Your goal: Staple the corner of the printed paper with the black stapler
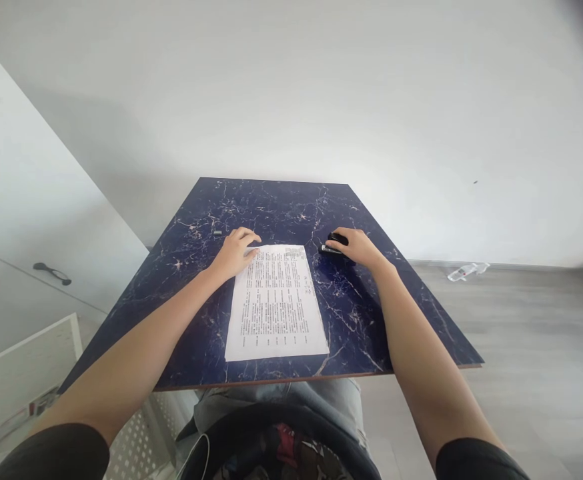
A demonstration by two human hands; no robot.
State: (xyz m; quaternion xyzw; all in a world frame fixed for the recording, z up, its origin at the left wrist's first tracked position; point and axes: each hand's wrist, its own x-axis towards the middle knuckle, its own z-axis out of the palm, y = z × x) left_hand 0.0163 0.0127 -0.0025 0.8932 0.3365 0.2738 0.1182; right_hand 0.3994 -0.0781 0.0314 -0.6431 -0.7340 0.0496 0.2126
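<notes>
A sheet or thin stack of printed paper (276, 307) lies flat on the dark blue marbled table (271, 207). My left hand (239, 250) rests at its far left corner, thumb on the paper and the other fingers spread just beyond the edge. To the right of the paper, my right hand (359, 247) is wrapped over a black stapler (338, 239), which sits on the tabletop with its nose pointing left. Part of the stapler is hidden under the palm. A small grey block (217, 233) lies on the table, left of my left hand; its kind is too small to make out.
A white cabinet (31, 200) with a dark handle (52, 273) stands at the left, and a white perforated basket (134, 443) is below the table. A white wall (291, 87) rises behind. On the floor at right lies a clear plastic wrapper (467, 271).
</notes>
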